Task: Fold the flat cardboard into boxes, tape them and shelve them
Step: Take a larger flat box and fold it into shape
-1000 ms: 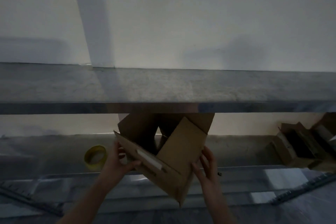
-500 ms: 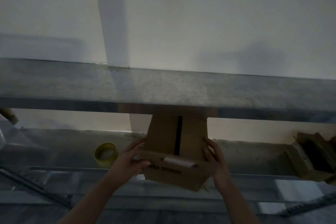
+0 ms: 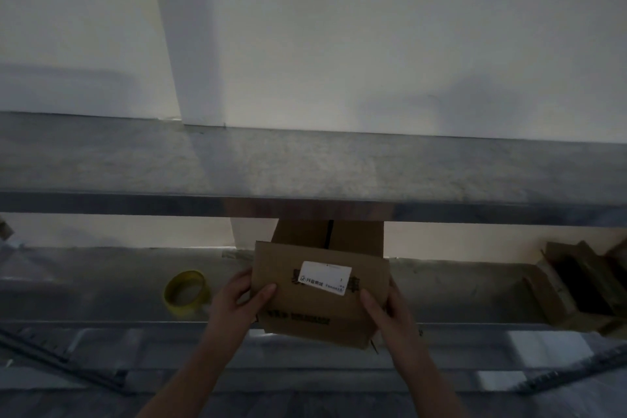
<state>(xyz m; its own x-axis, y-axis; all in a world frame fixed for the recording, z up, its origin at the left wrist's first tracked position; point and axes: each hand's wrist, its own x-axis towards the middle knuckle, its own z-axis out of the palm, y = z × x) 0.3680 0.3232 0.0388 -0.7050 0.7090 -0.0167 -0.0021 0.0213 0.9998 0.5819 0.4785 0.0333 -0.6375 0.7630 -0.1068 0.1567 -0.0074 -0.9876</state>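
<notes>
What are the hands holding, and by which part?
Both hold the cardboard box: left hand grips its left side, right hand its right side.

place: storeroom | metal shelving (image 3: 305,170) | cardboard boxes (image 3: 546,299) | tape roll (image 3: 170,297)

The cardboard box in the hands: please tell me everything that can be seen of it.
The cardboard box is brown, tilted, held before the lower shelf. Its near face bears a white label above dark print. Two flaps meet at a dark gap behind. The left grip holds its left edge, the right grip its right.
</notes>
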